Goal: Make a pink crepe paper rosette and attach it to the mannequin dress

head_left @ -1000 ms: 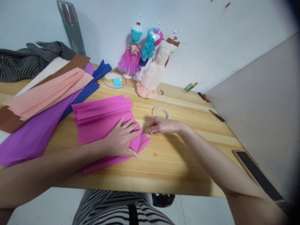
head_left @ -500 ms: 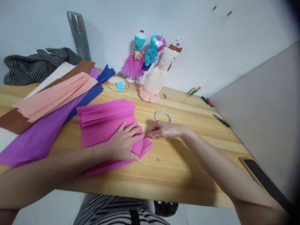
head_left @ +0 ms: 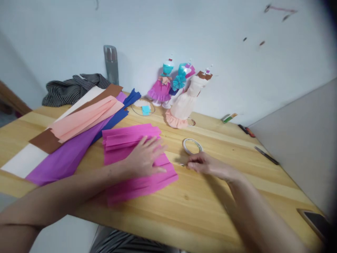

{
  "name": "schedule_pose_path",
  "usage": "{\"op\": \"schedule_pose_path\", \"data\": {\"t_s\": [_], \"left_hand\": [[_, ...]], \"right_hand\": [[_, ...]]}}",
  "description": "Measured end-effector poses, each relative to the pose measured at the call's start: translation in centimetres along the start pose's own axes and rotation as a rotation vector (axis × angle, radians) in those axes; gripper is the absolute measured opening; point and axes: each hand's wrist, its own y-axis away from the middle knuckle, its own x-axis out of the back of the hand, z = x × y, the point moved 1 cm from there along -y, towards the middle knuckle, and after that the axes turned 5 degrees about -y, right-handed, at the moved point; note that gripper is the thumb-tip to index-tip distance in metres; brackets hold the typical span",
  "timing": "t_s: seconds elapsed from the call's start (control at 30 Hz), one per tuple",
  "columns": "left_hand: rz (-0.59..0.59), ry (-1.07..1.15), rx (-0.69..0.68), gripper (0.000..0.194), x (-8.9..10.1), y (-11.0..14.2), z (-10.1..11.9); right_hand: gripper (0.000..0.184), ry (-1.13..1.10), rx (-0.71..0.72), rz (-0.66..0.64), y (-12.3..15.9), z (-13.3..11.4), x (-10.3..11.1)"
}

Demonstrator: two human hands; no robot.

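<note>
Tool (head_left: 182,164) in right hand (head_left: 204,163) points left, long axis toward pink paper (head_left: 118,154).

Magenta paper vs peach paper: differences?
The magenta paper is broad; the peach paper is long and narrow.
The magenta paper lies on the table, the peach paper on other sheets.
The left hand is over the magenta paper, not the peach paper.
Both are creased.

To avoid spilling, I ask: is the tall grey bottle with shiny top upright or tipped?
Upright: the bottle rises near the wall, its shiny top uppermost, beside the black-and-white striped cloth.
</note>
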Motion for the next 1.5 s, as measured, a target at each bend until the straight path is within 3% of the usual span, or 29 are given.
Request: {"op": "schedule_pose_path", "data": {"t_s": [0.07,0.13,0.2,0.27,0.43,0.47,0.53,0.57,0.63,0.8,0.9,1.1,1.2,1.27,1.37,1.5], "left_hand": [[0.028,-0.122,0.172,0.076,1.2,-0.5,-2.6],[-0.034,-0.214,0.394,0.089,2.0,-0.5,-5.2],[-0.182,-0.187,0.485,0.094,2.3,-0.2,-6.7],[-0.264,-0.142,0.507,0.097,2.6,0.2,-6.7],[-0.354,-0.146,0.429,0.111,3.0,0.8,-2.8],[-0.343,-0.136,0.407,0.101,3.2,0.8,-2.0],[-0.322,-0.051,0.369,0.059,3.5,0.9,-1.0],[-0.316,-0.021,0.36,0.045,3.7,1.0,-0.9],[-0.311,0.002,0.364,0.037,4.2,1.3,-1.2],[-0.19,0.146,0.285,0.05,5.3,1.9,-3.4],[-0.189,0.2,0.232,0.061,5.2,1.7,-4.1],[-0.34,0.121,0.325,0.076,4.5,0.2,-4.1],[-0.378,0.04,0.316,0.077,4.1,-0.7,-3.2],[-0.404,0.003,0.306,0.063,3.8,-1.1,-2.6],[-0.407,-0.005,0.304,0.026,3.8,-1.2,-2.1],[-0.28,0.168,0.295,0.026,5.0,-1.0,-2.7]], "right_hand": [[0.053,-0.055,0.03,0.025,0.3,0.4,-0.6],[0.057,-0.139,0.07,0.004,0.3,0.6,-1.5],[0.059,-0.189,0.093,0.011,0.1,0.9,-2.3],[0.059,-0.241,0.099,0.032,-0.2,1.2,-2.7],[0.059,-0.316,0.115,0.082,-0.4,1.8,-2.8],[0.058,-0.321,0.127,0.089,-0.4,1.8,-2.8],[0.058,-0.334,0.152,0.115,-0.4,1.7,-2.9],[0.057,-0.345,0.162,0.136,-0.5,1.7,-3.0],[0.056,-0.38,0.171,0.186,-0.7,1.7,-3.2],[0.054,-0.472,0.17,0.232,-1.3,1.8,-3.6],[0.054,-0.491,0.204,0.273,-1.5,1.7,-3.6],[0.037,-0.166,0.449,0.357,-1.5,-0.2,-4.8],[0.034,-0.056,0.59,0.218,-1.2,-1.7,-6.6],[0.032,0.102,0.736,0.098,-0.6,-2.6,-8.0],[0.032,0.35,0.902,-0.02,0.4,-3.5,-9.7],[0.017,0.563,0.963,-0.009,0.8,-3.5,-9.9]]}}
